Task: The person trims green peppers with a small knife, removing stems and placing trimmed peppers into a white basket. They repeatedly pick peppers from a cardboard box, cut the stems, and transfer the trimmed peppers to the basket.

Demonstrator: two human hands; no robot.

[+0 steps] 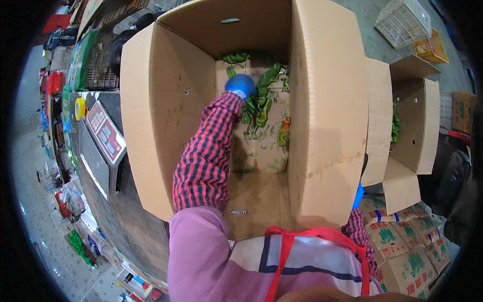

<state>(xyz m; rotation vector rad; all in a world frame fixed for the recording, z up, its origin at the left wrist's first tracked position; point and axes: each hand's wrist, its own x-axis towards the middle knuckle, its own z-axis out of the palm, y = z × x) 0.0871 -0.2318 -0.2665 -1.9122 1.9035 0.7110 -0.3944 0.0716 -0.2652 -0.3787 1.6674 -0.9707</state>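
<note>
My left hand, in a blue glove, reaches deep into a large open cardboard box. It is against a pile of long green peppers on the box floor; its fingers are hidden, so a grip cannot be told. One partly orange pepper lies by the right inner wall, and small green scraps are scattered nearby. Another green pepper rests at the far end. My right hand, also gloved in blue, is mostly hidden at the outer right side of the box, near its lower edge.
A digital scale and a roll of yellow tape are on the dark table at left. At right stand a second open carton with green produce, stacked printed cartons and plastic crates. Another person's dark-haired head shows upper left.
</note>
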